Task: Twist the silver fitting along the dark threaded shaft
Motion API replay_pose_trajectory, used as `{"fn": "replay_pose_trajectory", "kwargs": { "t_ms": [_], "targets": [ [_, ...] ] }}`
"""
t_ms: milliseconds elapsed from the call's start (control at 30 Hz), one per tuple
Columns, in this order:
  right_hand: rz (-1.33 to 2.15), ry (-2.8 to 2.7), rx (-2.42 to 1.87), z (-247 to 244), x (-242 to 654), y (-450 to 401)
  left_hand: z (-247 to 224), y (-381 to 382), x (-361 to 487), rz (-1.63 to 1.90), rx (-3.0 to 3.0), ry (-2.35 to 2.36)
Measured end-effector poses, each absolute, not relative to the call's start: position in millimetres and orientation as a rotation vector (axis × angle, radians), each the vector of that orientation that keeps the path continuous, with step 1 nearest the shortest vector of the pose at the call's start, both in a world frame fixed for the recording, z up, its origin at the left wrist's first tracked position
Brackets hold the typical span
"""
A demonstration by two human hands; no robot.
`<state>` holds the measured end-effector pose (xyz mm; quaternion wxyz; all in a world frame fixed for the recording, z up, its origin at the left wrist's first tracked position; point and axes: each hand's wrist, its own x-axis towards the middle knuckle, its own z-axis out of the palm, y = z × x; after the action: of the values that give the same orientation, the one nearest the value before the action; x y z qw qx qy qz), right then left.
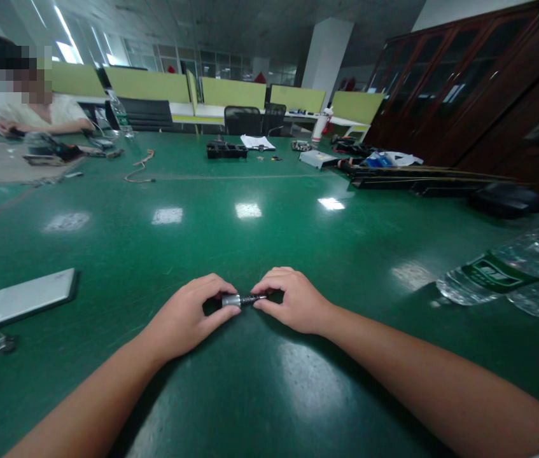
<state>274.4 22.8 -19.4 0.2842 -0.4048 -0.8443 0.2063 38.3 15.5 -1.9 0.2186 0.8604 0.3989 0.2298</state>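
A small metal part (231, 299) with a silver cylindrical body and a thinner, dark, ridged shaft lies between my hands, pointing left to right. My left hand (193, 313) holds the silver body between thumb and fingers. At the other end, my right hand (293, 299) pinches the thin tip of the shaft with thumb and fingertips. Both hands are low over the green tabletop (193, 248), near the middle of the view. The ridged section shows in the gap between my fingertips.
A silver flat device (25, 298) lies at the left, and clear plastic bottles (493, 273) lie at the right. Farther back are a black tray (226, 150), a cord (141, 166) and long dark parts (393, 178). A person (35, 114) sits at the far left.
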Motion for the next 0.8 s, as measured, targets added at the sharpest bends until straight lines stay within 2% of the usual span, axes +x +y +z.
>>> {"fn": "replay_pose_trajectory", "kwargs": {
  "t_ms": [800],
  "targets": [
    [0.621, -2.336, -0.963, -17.9, 271.5, 19.5, -6.3, 15.4, 38.8, 0.615, 2.351, 1.062]
  ]
}}
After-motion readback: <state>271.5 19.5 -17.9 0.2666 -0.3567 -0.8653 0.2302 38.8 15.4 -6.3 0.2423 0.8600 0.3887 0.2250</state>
